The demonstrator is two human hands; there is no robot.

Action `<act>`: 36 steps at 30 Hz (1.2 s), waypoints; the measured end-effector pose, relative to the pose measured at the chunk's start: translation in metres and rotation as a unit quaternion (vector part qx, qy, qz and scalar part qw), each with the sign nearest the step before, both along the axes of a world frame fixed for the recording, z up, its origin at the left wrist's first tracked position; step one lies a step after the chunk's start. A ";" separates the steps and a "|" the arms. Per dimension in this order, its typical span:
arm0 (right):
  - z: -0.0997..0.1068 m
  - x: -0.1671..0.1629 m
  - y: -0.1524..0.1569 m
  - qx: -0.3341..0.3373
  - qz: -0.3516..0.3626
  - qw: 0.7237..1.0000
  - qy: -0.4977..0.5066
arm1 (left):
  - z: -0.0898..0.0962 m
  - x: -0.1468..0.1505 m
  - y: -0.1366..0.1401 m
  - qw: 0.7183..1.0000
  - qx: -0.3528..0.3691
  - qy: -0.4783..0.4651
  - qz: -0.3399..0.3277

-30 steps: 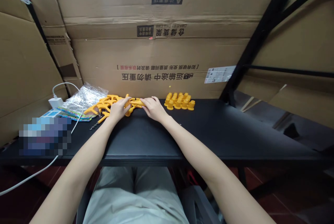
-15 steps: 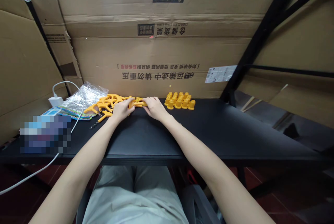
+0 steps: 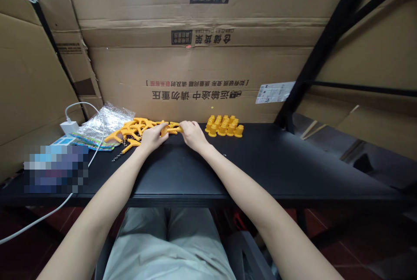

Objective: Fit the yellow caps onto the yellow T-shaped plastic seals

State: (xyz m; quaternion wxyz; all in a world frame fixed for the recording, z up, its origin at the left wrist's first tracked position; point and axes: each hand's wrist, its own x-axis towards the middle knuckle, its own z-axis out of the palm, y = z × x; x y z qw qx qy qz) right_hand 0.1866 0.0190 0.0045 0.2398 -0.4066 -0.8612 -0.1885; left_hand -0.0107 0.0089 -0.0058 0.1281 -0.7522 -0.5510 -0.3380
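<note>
My left hand (image 3: 152, 139) is closed on a yellow corkscrew (image 3: 164, 129), its plastic handle showing upright between thumb and fingers. Facing it, my right hand (image 3: 194, 135) pinches a yellow plastic piece (image 3: 179, 129); its shape is mostly hidden by the fingers, and I cannot tell whether it joins the corkscrew. Left of and behind my left hand lies a heap of corkscrews (image 3: 140, 122) with forked yellow handles and metal spirals. One loose corkscrew (image 3: 130, 144) points its spiral toward the front left. Several yellow flanged caps (image 3: 223, 129) stand in rows right of my right hand.
The black table (image 3: 260, 171) meets a printed cardboard wall (image 3: 195, 62) at the back. On the left are clear plastic wrap (image 3: 109, 119), a white charger (image 3: 69, 128) with its cable, and a blurred-out object (image 3: 57, 169). A black metal post (image 3: 312, 54) rises at the right.
My right hand has shifted very slightly at the yellow piece, its fingers drawn closer together. My left hand and the heap look the same.
</note>
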 end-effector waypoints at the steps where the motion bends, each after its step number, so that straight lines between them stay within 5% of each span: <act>1: -0.001 0.001 0.000 -0.008 0.008 1.000 -0.001 | 0.000 0.000 0.000 1.000 0.001 0.001 -0.002; 9: -0.004 -0.001 -0.003 -0.047 0.013 0.999 -0.025 | -0.001 -0.003 0.002 1.000 -0.010 0.011 -0.007; 15: 0.003 -0.003 -0.005 -0.008 -0.030 0.999 -0.026 | -0.002 0.000 0.002 1.000 -0.010 0.000 -0.010; 25: -0.004 0.003 0.000 -0.063 0.025 0.997 -0.021 | -0.002 -0.004 0.002 1.000 -0.022 0.000 -0.007; 36: 0.003 -0.002 -0.006 -0.012 -0.014 0.999 -0.026 | -0.001 -0.004 0.003 1.000 -0.018 0.006 -0.008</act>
